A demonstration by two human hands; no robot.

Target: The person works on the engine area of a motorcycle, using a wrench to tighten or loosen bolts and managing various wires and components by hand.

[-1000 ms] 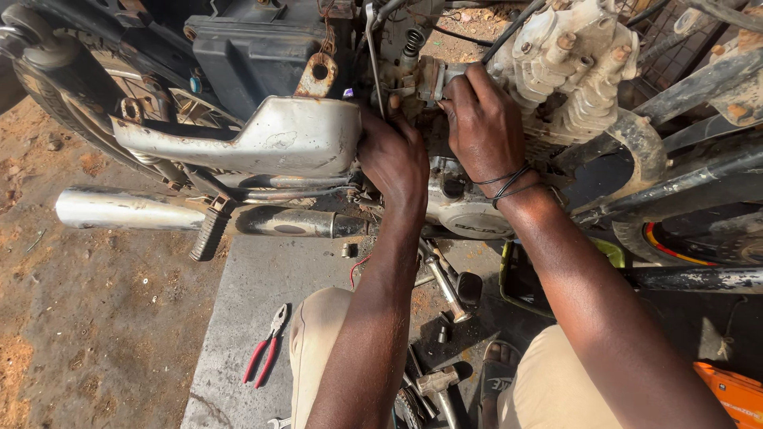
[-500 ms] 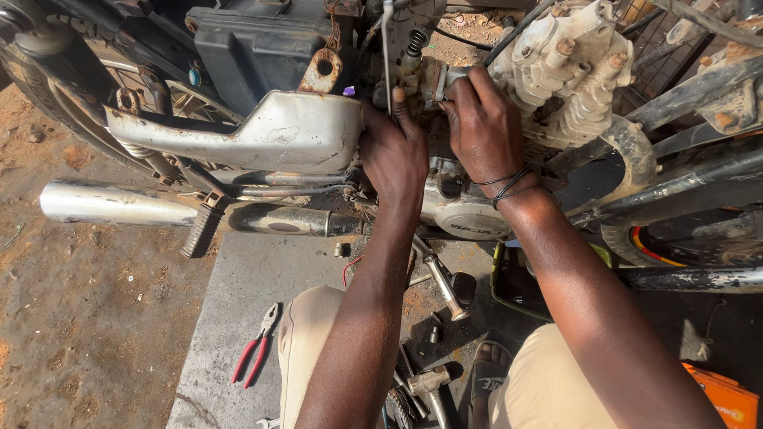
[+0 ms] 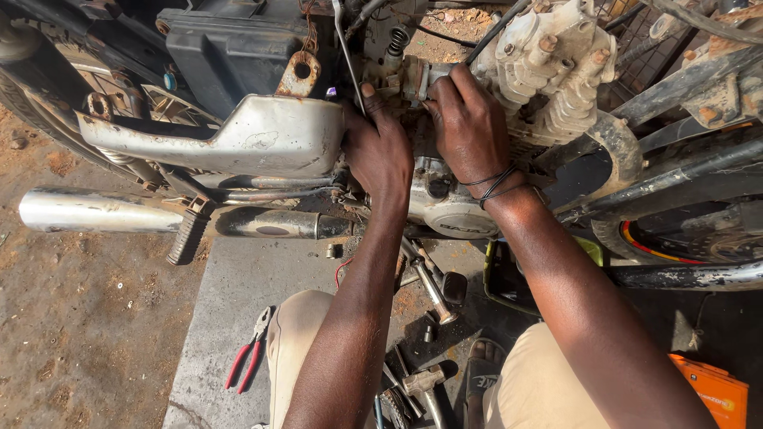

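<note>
Right hand [image 3: 469,127] closed around a small metal part [image 3: 415,78] on the engine, fingers [image 3: 445,89] curled over it, thumb side hidden. Dark cord loops round that wrist. Left hand [image 3: 380,147] just beside, pressed against the engine side below a thin bent rod [image 3: 343,48]; fingers tucked in toward the metal, but whether they pinch anything cannot be told from this angle. The two hands sit near each other, not touching.

The part sits at the top centre of the view, just right of a coil spring [image 3: 397,40] and left of the pale finned cylinder [image 3: 556,71]. Below the hands, the round engine cover [image 3: 453,214].

Left of the hands: a silver side panel [image 3: 238,139], a dark box [image 3: 230,48] above it, a rusty tab with a hole [image 3: 300,73] between them. Lower, the chrome exhaust [image 3: 95,210] runs left, with a ribbed footpeg [image 3: 184,236] hanging under it.

On the grey slab [image 3: 230,318] between the knees: red-handled pliers [image 3: 248,357], a hammer-like tool [image 3: 429,290], loose sockets and bits. Dirt ground [image 3: 71,342] to the left. To the right, a tyre with a red stripe [image 3: 668,242], a green-rimmed tray [image 3: 509,278], an orange box [image 3: 715,389] at the corner.
</note>
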